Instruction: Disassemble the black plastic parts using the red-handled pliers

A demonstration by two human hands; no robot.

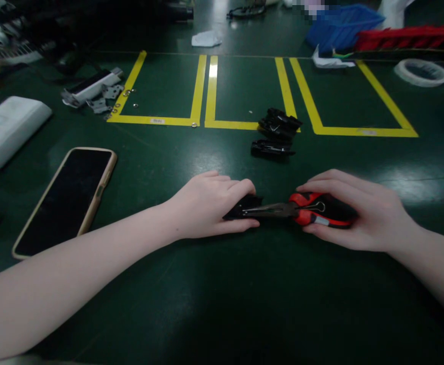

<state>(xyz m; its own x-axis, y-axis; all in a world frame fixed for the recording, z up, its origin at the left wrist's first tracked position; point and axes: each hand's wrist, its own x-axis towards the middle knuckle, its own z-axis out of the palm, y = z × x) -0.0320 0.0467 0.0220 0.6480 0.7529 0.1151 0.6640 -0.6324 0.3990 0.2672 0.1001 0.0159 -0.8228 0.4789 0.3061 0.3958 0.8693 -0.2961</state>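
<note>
My right hand [362,210] is closed around the red and black handles of needle-nose pliers [303,208], whose long jaws point left. My left hand [216,205] grips a small black plastic part [241,207] between thumb and fingers. The plier tips lie against or inside this part; whether they clamp it I cannot tell. Most of the part is hidden by my fingers. Beyond my hands, several similar black parts [277,124] lie in a small group, near the lower right corner of the middle yellow-taped frame.
A smartphone [66,197] lies left, partly behind my left forearm. Farther back are a white device [16,126], metal pieces with small rings [100,99], yellow tape frames [229,124], a blue bin [339,28], a red tray [412,39] and a tape roll [421,72].
</note>
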